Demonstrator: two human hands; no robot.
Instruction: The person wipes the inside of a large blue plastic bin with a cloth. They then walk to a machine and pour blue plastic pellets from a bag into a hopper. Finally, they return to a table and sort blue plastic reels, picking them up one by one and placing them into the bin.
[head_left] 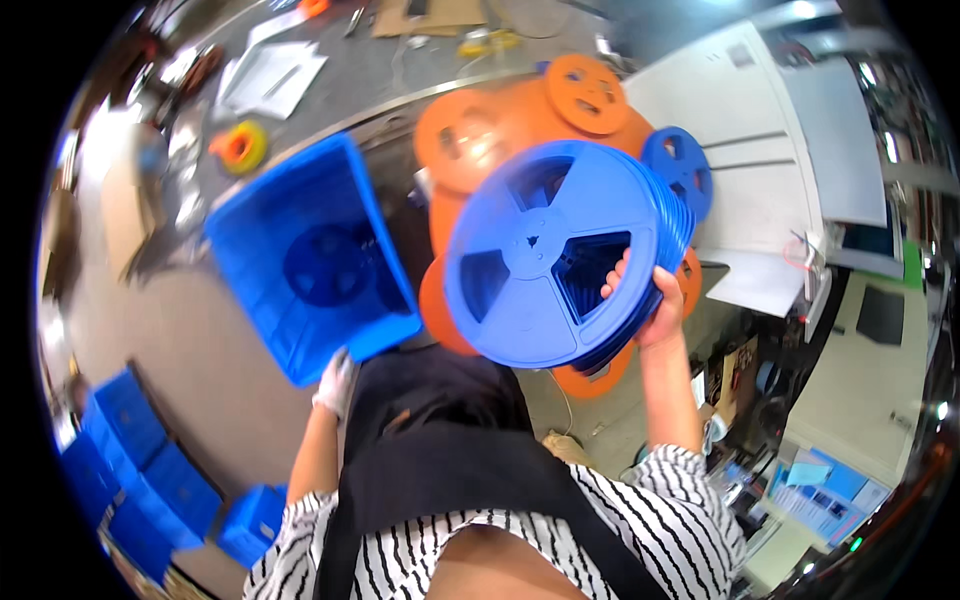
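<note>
- Just off centre, toward 1 o'clock on my feed, is a stack of blue reels (pixel 548 250), tilted and clear of the bin (pixel 255 250).
- At 3 o'clock I have the right hand (pixel 660 303) grasping that stack at its rim, fingertips showing through a cutout in the front reel.
- At 8 o'clock the left hand (pixel 337 385), apparently in a white glove, is at the bin's near edge; I cannot tell whether it grips or merely touches.
- As I judge it, the work is partway: a dark blue reel (pixel 325 265) is inside the bin at 9 to 10 o'clock, while the held stack is not set down.
- Shadow hides from me whether more lies under that reel.
- Around 12 o'clock, behind the stack, are orange discs (pixel 460 140); near them, at 2 o'clock, is a separate blue reel (pixel 677 170).
- Farther out at 8 o'clock are blue boxes (pixel 140 440), their contents unseen.
</note>
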